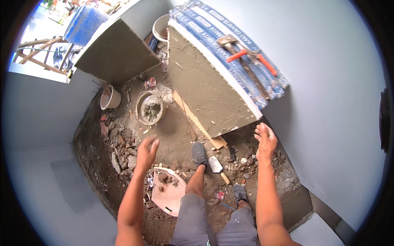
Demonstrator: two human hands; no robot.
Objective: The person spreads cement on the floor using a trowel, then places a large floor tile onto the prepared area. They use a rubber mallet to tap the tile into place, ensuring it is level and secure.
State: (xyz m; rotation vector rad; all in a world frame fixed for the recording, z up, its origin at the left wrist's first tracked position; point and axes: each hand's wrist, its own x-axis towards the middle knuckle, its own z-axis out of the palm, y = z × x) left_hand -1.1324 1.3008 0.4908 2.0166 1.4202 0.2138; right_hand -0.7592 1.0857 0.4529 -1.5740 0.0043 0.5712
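Observation:
My left hand [147, 152] is raised over the dirt floor, its fingers loosely bent with nothing in them. To the right, my right hand [266, 140] is held just below the near corner of a large tile [207, 86], apart from it as far as I can see. Its fingers are slightly curled and empty. Grey mortar coats the tile's face, which leans against a stack of blue boxes [201, 24]. A trowel [214, 164] with a wooden handle lies beside my foot. Ahead of my left hand stands a bucket [138, 107] with mortar inside.
A hammer [246, 67] and orange-handled pliers [253, 56] rest on the boxes. Another mortar-coated panel [117, 53] stands at the back left. Rubble [119, 147], a wooden strip [193, 117], a pink basin piece [168, 199] and a white pail [111, 99] are on the floor.

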